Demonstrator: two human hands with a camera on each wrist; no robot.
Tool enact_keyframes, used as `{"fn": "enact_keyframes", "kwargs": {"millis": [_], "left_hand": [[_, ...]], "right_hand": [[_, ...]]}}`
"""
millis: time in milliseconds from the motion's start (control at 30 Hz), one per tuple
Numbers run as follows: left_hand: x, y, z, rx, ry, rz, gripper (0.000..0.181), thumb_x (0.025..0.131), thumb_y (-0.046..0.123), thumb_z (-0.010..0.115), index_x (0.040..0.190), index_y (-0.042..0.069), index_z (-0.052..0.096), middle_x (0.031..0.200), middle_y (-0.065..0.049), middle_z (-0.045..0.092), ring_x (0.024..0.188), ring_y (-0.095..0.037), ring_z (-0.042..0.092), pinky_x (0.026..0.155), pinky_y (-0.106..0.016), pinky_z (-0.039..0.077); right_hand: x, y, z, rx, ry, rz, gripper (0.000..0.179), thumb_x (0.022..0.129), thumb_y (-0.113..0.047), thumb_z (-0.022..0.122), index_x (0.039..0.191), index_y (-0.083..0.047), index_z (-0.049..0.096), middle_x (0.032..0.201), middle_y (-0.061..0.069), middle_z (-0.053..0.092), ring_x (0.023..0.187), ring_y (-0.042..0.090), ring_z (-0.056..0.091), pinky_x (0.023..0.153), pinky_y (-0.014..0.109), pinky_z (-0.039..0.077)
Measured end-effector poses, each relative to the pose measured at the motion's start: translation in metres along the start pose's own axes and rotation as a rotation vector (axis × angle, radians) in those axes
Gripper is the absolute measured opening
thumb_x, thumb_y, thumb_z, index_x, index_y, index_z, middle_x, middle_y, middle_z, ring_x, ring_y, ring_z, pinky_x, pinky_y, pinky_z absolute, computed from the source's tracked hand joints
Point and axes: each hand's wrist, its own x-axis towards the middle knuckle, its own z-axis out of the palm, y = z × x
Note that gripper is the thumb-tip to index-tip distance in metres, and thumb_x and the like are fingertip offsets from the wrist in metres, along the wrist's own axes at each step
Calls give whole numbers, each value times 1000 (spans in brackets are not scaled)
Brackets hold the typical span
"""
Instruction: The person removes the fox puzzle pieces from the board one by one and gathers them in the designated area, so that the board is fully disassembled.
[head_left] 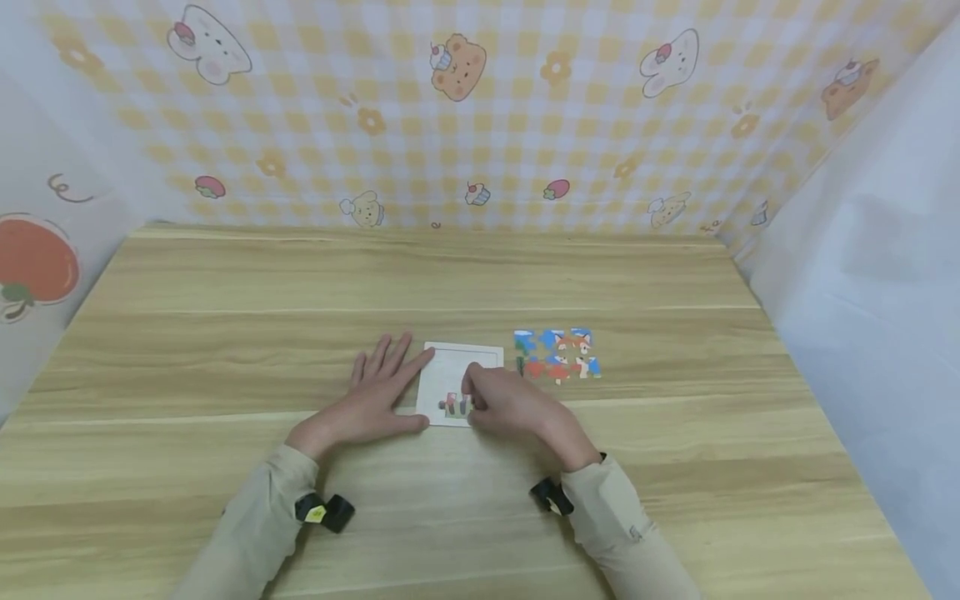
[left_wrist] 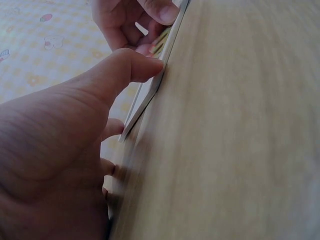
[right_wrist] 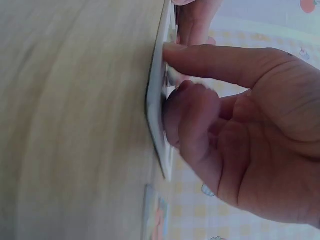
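A thin white puzzle board (head_left: 447, 367) lies flat on the wooden table. Near its front edge sits a colourful jigsaw piece (head_left: 453, 406), partly covered by my right hand (head_left: 512, 402). The right hand's fingers are curled, with thumb and fingertips pinching at the piece's right side; they hide part of it. In the left wrist view the colourful piece (left_wrist: 160, 43) shows beside the right thumb. My left hand (head_left: 375, 398) lies spread at the board's left side, index fingertip near the far corner and thumb at the near corner (left_wrist: 159, 67).
Several loose jigsaw pieces (head_left: 557, 354), printed with a fox and blue sky, lie grouped to the right of the board. A checked curtain (head_left: 517, 150) hangs behind the table (head_left: 300, 275). Each wrist carries a small black camera.
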Motion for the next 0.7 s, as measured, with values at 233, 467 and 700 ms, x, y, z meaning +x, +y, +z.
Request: {"fn": "enact_keyframes", "kwargs": {"millis": [233,467,700], "left_hand": [[0,-1,0,-1,-4,1,90,78,41,68,150,16,18,154,-16,-6,137,-37,-16,102,-60,-12],[1,-3,0,1,-6,-2,90,78,41,67,150,17,18,154,-16,-5,137,-36,-16,102,-61,-11],[2,-2,1,1,-15,-11,90,78,41,68,150,19,19,154,-16,-5,137,-35,-17,102,-60,-11]], "right_hand": [[1,4,1,27,-3,-14,21,82,-4,64,97,-8,50,69,-1,47,62,11,44,60,24,39],[-1,-5,1,-34,31,11,22,81,-4,66,95,-11,51,77,-2,51,69,14,48,61,25,42],[-2,-4,-2,-55,41,-60,23,77,6,60,92,-10,54,76,1,54,69,14,48,62,25,42]]}}
